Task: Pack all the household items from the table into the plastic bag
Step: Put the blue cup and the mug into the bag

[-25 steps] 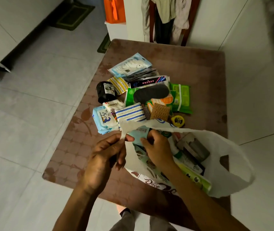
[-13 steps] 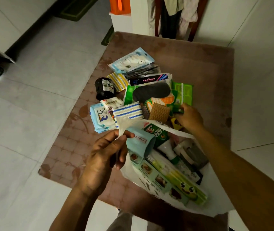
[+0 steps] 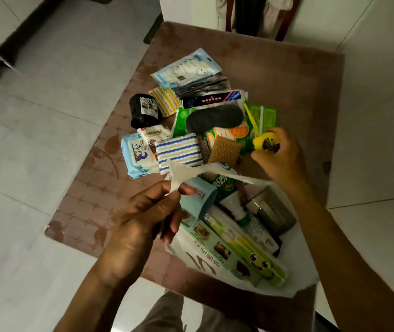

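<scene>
Pale floor tiles surround a brown patterned surface (image 3: 286, 75); a chair with hanging clothes at its far edge is cut off by the top of the frame. Your left hand (image 3: 143, 226) pinches the rim of the white plastic bag (image 3: 296, 283) between thumb and fingers, a closed grip holding the mouth up. The bag lies at the near edge of the surface, and its lower right portion is hard to separate from the tiles behind it. Inside it you can see a light blue box (image 3: 198, 200), a green tube (image 3: 224, 188), a long carton with a corn cartoon (image 3: 251, 257) and a metal cup (image 3: 272, 212); anything beneath them is hidden. Your right hand (image 3: 279, 159) is curled around a small yellow item (image 3: 266, 142), held just above the bag's far rim; your fingers cover much of it and the label cannot be read. Items remaining on the surface lie in an overlapping pile beyond the bag: a black roll (image 3: 143, 111), a blue wipes pack (image 3: 136, 154), a blue-striped cloth (image 3: 179, 152), a tan sponge (image 3: 224, 149), green packets (image 3: 263, 116) under a dark oval pad (image 3: 215, 118), and a pale blue pouch (image 3: 186, 70) farthest away. Several of these are partly covered, and their print is too small to make out.
</scene>
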